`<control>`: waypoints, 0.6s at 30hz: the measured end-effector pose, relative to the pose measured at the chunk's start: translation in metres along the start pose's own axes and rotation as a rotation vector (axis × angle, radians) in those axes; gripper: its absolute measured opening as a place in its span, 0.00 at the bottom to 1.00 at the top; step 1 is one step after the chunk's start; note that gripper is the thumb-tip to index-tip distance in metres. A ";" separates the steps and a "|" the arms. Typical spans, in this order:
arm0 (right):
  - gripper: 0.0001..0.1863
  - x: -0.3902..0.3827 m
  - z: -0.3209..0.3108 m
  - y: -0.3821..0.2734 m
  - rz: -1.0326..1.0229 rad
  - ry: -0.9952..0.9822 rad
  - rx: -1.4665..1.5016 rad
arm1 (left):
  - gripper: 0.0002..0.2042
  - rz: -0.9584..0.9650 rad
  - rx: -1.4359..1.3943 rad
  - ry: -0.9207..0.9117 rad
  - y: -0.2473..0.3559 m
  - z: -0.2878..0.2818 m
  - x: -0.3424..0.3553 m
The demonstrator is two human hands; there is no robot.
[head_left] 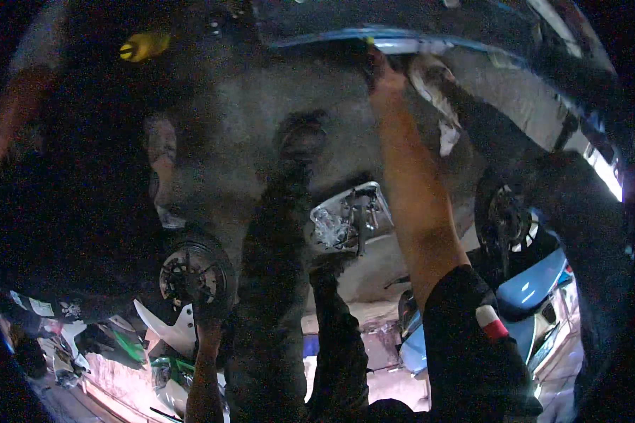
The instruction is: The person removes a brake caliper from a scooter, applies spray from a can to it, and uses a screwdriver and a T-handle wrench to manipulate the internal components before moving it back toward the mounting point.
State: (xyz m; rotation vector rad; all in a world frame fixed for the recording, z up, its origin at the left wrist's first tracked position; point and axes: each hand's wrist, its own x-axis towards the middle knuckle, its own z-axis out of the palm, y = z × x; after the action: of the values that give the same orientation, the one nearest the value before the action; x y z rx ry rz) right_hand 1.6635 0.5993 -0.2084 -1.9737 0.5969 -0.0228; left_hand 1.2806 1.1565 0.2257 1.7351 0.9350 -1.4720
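My right arm stretches far forward, its hand (pixel 386 74) up against the edge of a dark panel with a bluish rim (pixel 310 41). The fingers look closed in the dim light; a small yellow-green spot shows at their tips, but what they hold is too dark to make out. Beside that hand is a pale shoe (pixel 434 88) on a dark-trousered leg. Low on the left, my left hand (pixel 209 326) is by a black motorcycle wheel (pixel 192 278) and a white pointed fairing piece (pixel 168 326). Its fingers are lost in shadow.
A light-rimmed tray (pixel 379 194) with metal parts lies on the grey floor (pixel 254 106). A yellow object (pixel 144 47) is at far left. Another wheel (pixel 506 218) and a blue motorcycle body (pixel 533 282) stand on the right. Dark-clothed legs (pixel 271 275) cross the middle.
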 end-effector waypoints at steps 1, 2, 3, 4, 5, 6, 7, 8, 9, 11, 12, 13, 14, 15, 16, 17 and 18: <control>0.29 -0.018 0.021 -0.015 0.115 0.036 0.047 | 0.23 -0.023 0.002 0.022 -0.005 -0.004 -0.012; 0.29 -0.026 0.035 -0.031 0.222 0.071 0.092 | 0.23 -0.038 0.007 0.040 -0.007 -0.004 -0.019; 0.31 -0.008 0.021 -0.032 0.208 0.161 0.173 | 0.23 -0.022 0.011 0.028 -0.005 -0.002 -0.013; 0.33 0.008 0.004 -0.033 0.185 0.249 0.252 | 0.23 -0.012 0.017 0.016 -0.003 0.001 -0.007; 0.34 0.024 -0.010 -0.034 0.154 0.334 0.331 | 0.23 0.005 0.017 0.006 -0.001 0.004 -0.001; 0.34 0.038 -0.023 -0.037 0.148 0.383 0.361 | 0.23 0.011 0.024 -0.001 0.002 0.005 0.005; 0.34 0.051 -0.025 -0.041 0.141 0.377 0.358 | 0.23 0.022 0.025 -0.003 0.005 0.005 0.011; 0.34 0.060 -0.023 -0.048 0.133 0.367 0.319 | 0.23 0.038 0.031 -0.008 0.008 0.006 0.018; 0.34 0.061 -0.016 -0.054 0.122 0.355 0.297 | 0.23 0.042 0.033 -0.008 0.010 0.007 0.019; 0.35 0.048 0.002 -0.068 0.117 0.323 0.292 | 0.23 0.046 0.046 0.005 0.014 0.004 0.020; 0.35 0.040 0.006 -0.073 0.112 0.305 0.292 | 0.23 0.055 0.059 0.000 0.018 0.005 0.023; 0.35 0.024 0.018 -0.081 0.113 0.280 0.301 | 0.23 0.058 0.069 0.006 0.019 0.003 0.022; 0.35 0.012 0.030 -0.089 0.112 0.255 0.288 | 0.23 0.063 0.079 0.001 0.021 0.002 0.023; 0.35 -0.005 0.049 -0.098 0.123 0.221 0.289 | 0.23 0.059 0.091 0.005 0.021 -0.001 0.017; 0.35 -0.020 0.066 -0.107 0.138 0.192 0.295 | 0.23 0.057 0.100 0.013 0.021 -0.005 0.014; 0.35 -0.029 0.071 -0.110 0.155 0.175 0.301 | 0.23 0.067 0.116 0.005 0.025 -0.006 0.012; 0.35 -0.032 0.075 -0.114 0.174 0.162 0.322 | 0.23 0.073 0.137 0.002 0.028 -0.008 0.009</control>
State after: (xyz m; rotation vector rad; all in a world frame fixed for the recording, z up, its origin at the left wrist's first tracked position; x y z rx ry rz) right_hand 1.7009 0.7157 -0.1399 -1.6125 0.8157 -0.1621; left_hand 1.3097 1.1499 0.2186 1.8492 0.7789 -1.5168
